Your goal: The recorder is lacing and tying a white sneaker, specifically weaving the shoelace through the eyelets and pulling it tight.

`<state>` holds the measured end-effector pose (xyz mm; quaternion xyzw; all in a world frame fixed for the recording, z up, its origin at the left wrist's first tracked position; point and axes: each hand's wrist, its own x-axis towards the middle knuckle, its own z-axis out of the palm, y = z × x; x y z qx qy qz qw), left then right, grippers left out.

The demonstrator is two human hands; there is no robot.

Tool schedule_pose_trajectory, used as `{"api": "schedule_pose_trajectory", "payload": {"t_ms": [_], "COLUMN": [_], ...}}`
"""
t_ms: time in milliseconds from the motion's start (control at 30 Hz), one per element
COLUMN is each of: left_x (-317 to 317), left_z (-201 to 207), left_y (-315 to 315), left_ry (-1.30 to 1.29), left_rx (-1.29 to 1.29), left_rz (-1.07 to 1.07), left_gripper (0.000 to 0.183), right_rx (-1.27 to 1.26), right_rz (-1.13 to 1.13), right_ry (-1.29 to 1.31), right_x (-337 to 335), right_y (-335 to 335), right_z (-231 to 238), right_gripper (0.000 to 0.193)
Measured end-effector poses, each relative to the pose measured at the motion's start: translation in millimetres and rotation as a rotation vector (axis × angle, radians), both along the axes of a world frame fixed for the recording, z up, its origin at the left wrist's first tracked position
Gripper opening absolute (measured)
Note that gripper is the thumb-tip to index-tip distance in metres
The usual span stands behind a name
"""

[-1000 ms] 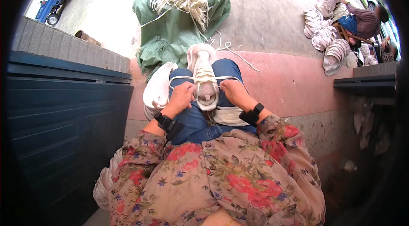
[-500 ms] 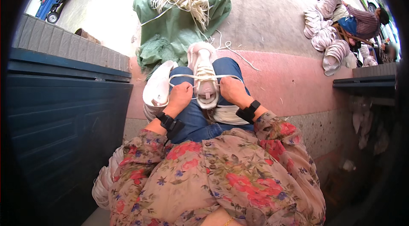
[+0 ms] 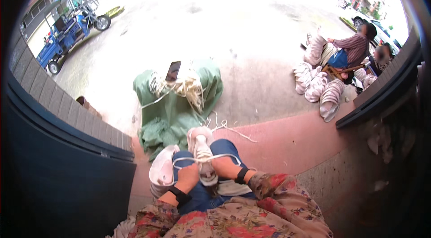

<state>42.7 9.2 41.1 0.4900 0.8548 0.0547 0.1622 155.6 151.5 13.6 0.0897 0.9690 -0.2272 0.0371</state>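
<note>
A pale pink and white sneaker (image 3: 204, 152) rests on my lap between my knees, its toe pointing away from me. A white shoelace (image 3: 182, 160) crosses its upper and loops out to both sides. My left hand (image 3: 187, 177), closed, grips the lace at the left of the shoe's opening. Opposite it, my right hand (image 3: 225, 167) is also closed on the lace, close against the shoe's right side. Both hands' fingertips are partly hidden. Beside my left knee lies a stack of pale shoes (image 3: 162, 168).
A green sack (image 3: 157, 117) stands beyond my knees, topped by a bundle of white laces (image 3: 191, 91) and a phone (image 3: 173, 71). Dark blue panels (image 3: 67, 170) flank me. At right, a seated person (image 3: 352, 49) is among stacked shoes (image 3: 332, 96). A blue three-wheeler (image 3: 72, 29) is parked far left.
The view has tilted up, bringing more of the street into sight. My hands have drawn closer together at the shoe, and the lace now bows out in loops at both sides.
</note>
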Motion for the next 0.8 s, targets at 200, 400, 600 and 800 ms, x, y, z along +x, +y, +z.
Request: {"api": "schedule_pose_trajectory", "payload": {"t_ms": [200,400,600,800], "left_x": [-1.8,4.2,10.6,12.2], "left_z": [10.8,6.5,9.4,-3.0], "left_y": [15.7,20.7,-2.2,-4.7], "left_ry": [0.040,0.022,0.068,0.140], "left_rx": [-0.072,0.035,0.059,0.116], "left_rz": [-0.240,-0.316,-0.090,-0.099], "left_gripper": [0.012,0.013,0.013,0.009], "right_rx": [0.135,0.243,0.194,0.138], "right_rz": [0.005,-0.080,-0.131,-0.183], "right_ry": [0.140,0.143,0.210,0.256], "right_x": [8.6,19.0,22.5,22.8], "right_y": [-8.9,-11.2,-17.1,-13.9], "right_z": [-2.0,3.0,9.7,-3.3], "right_gripper": [0.008,0.012,0.019,0.015]}}
